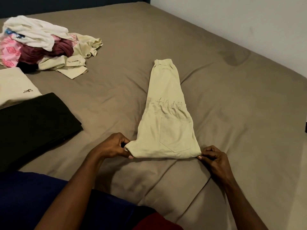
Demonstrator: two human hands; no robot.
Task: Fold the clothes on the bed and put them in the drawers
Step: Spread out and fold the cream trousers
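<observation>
Low in the frame, the left hand (114, 145) and right hand (211, 156) pinch the near corners of the pale khaki cotton trousers (166, 120) lying mid-frame on the taupe-sheeted bed (232, 113), fingers curled on cloth; folding is underway, and next probably calls for lifting this end toward the far hem.

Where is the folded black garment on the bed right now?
In the head view, the folded black garment lies at the left on the brown bed sheet, just below a folded cream garment, left of the left hand.
</observation>
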